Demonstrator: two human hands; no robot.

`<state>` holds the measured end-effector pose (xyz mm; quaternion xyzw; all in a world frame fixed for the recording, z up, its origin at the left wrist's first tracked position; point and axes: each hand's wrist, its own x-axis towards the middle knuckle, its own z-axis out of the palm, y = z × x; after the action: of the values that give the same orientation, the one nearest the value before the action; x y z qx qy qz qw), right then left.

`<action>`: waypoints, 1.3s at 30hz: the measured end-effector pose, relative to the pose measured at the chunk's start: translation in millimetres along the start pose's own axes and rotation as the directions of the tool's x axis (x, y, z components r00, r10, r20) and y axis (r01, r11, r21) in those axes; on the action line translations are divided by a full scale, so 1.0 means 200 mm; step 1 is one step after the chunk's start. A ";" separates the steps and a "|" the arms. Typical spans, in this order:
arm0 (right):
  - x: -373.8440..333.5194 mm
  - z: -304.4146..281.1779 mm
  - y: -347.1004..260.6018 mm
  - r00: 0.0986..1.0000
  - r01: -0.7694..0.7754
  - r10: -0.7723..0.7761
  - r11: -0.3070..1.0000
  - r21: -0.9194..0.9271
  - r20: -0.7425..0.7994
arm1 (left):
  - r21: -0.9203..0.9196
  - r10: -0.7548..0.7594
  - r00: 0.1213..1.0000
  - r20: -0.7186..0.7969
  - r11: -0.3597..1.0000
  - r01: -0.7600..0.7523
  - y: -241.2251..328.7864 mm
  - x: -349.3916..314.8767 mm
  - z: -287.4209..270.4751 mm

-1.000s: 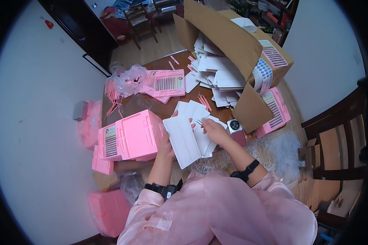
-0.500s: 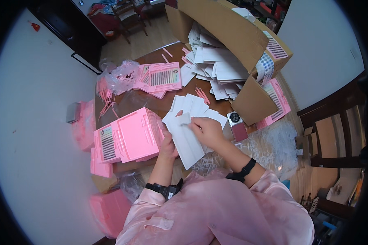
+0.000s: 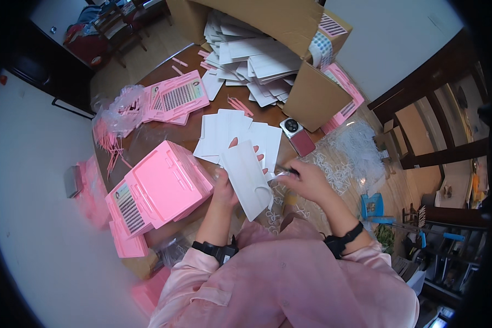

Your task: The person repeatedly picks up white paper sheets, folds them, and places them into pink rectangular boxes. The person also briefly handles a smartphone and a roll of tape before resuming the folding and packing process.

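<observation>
My left hand [image 3: 223, 188] supports a white, flat, rectangular piece [image 3: 241, 174] like a card sleeve, thumb on one side and fingers behind it. A thin white loop curls off its lower right edge. Just to the right, my right hand [image 3: 307, 180] is closed around a small dark, thin tool [image 3: 288, 170] whose kind I cannot make out. A whitish strip shows by its fingertips. Beyond my hands, several similar white pieces [image 3: 220, 127] lie fanned out on the brown table [image 3: 188, 63].
Left of my hands stands a stack of pink trays [image 3: 161, 177]. More pink trays [image 3: 175, 94] lie behind, beside a clear plastic bag [image 3: 124, 104]. A cardboard box [image 3: 317, 95] holds many white pieces. A phone [image 3: 298, 136] lies at the table's right; white strips [image 3: 333, 164] litter the right side.
My right hand has moved from the white piece's upper end to beyond its right edge. A thin loop now stands off that piece. The whole view has shifted.
</observation>
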<state>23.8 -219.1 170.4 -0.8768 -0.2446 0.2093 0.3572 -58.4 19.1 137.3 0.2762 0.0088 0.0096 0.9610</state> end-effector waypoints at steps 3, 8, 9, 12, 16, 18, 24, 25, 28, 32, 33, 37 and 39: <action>0.07 0.00 -0.25 0.997 0.056 -0.047 0.986 0.155 -0.063 | 0.026 0.015 0.999 0.028 1.000 -0.016 -0.03 0.01 0.04; 0.05 0.06 -0.13 0.926 0.246 -0.309 0.929 0.276 0.214 | 0.200 0.135 0.989 -0.057 0.972 -0.121 -0.04 0.01 0.11; 0.03 0.06 -0.04 0.903 0.251 -0.310 0.942 0.222 0.296 | 0.206 0.171 0.981 -0.089 0.967 -0.150 -0.03 0.01 0.12; -0.09 -0.06 0.26 0.834 0.305 -0.173 0.936 -0.176 0.524 | 0.165 0.231 0.962 -0.144 0.964 -0.206 0.02 -0.01 0.15; -0.11 -0.18 0.38 0.888 0.217 -0.033 0.910 -0.353 0.459 | 0.152 0.226 0.968 -0.110 0.966 -0.208 -0.01 0.00 0.22; 0.04 -0.18 0.28 0.973 0.133 -0.114 0.988 -0.081 0.202 | 0.162 0.216 0.973 -0.082 0.966 -0.201 -0.05 0.01 0.27; 0.29 -0.14 -0.05 0.850 0.446 -0.462 0.887 -0.122 -0.252 | 0.195 0.202 0.976 -0.079 0.963 -0.184 -0.14 0.03 0.38; 0.31 -0.15 -0.07 0.841 0.458 -0.479 0.878 -0.141 -0.253 | 0.199 0.207 0.974 -0.093 0.962 -0.185 -0.14 0.03 0.39; 0.32 -0.16 -0.10 0.857 0.445 -0.465 0.885 -0.133 -0.224 | 0.162 0.220 0.968 -0.124 0.967 -0.199 -0.15 0.02 0.39; 0.33 -0.17 -0.13 0.877 0.423 -0.439 0.898 -0.119 -0.198 | 0.071 0.252 0.967 -0.046 0.966 -0.249 -0.15 0.02 0.37; 0.33 -0.17 -0.14 0.876 0.420 -0.442 0.896 -0.144 -0.195 | 0.077 0.251 0.966 -0.059 0.966 -0.246 -0.15 0.02 0.37; 0.34 -0.19 -0.17 0.875 0.435 -0.463 0.880 -0.189 -0.143 | 0.088 0.245 0.967 -0.073 0.967 -0.238 -0.14 0.03 0.35; 0.34 -0.19 -0.15 0.862 0.489 -0.505 0.848 -0.206 -0.031 | 0.128 0.249 0.965 -0.082 0.963 -0.237 -0.13 0.03 0.33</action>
<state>89.7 -182.2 204.0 -0.8216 -0.4669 0.0482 0.3234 -50.1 -38.7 179.9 0.3304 0.0221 0.1404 0.9331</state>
